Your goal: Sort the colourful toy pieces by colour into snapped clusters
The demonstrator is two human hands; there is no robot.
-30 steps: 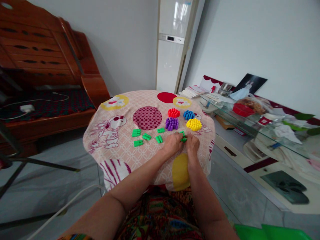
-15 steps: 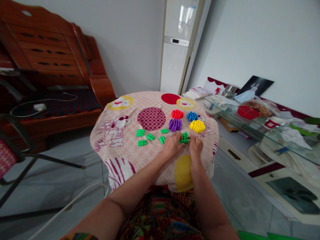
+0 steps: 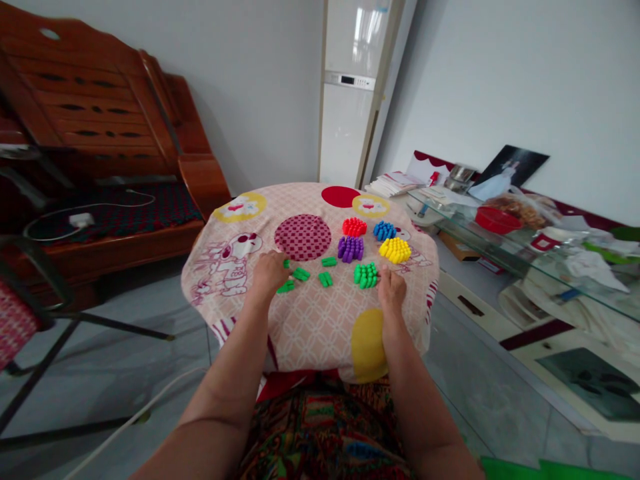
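Observation:
Over the left group of green plastic pieces, my left hand [image 3: 270, 272] is closed, its fingertips pinching a green piece [image 3: 287, 264] that the hand mostly covers. Another green piece [image 3: 285, 287] lies just below those fingers. Several more, such as a ribbed green piece [image 3: 301, 274], are scattered to the right. My right hand [image 3: 392, 288] rests with curled fingers against the right side of a green cluster of round-headed pegs [image 3: 366, 275]; what its fingers hold, if anything, is hidden. Behind stand purple [image 3: 351, 249], red [image 3: 355, 227], blue [image 3: 385, 231] and yellow clusters [image 3: 395, 251].
A patterned cloth [image 3: 310, 327] covers the round table. To the right is a glass-topped cabinet [image 3: 500, 260] with papers, a red bowl [image 3: 497, 221] and bags. A wooden bench [image 3: 100, 120] stands at the left, a metal-framed chair [image 3: 40, 320] nearer.
My left hand has left the green cluster and moved left to the loose green pieces. The green cluster now shows fully. My right hand has stayed beside it.

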